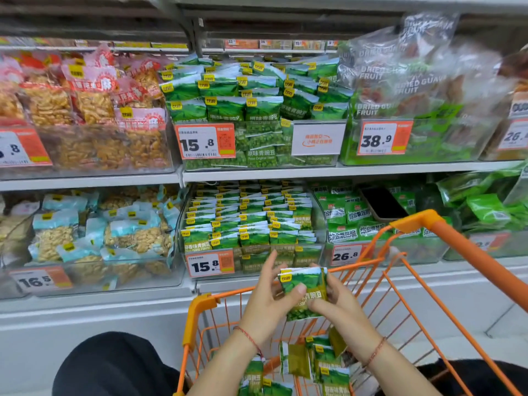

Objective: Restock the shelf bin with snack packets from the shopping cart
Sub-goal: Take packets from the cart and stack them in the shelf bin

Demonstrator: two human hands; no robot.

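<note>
Above cart (pixel 468 252), two-hand grip (pixel 267 295) around packets (pixel 307 284).

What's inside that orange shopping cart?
Loose green snack packets lie in the orange cart. Both hands, left hand and right hand, hold a small stack above them. Forearms hide part of the cart bottom.

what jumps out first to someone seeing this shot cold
Both hands, left hand and right hand, hold a stack of green pea packets at centre, above the orange shopping cart. Just behind them is the lower shelf bin packed with matching packets, over a price tag reading 15.8.
</note>
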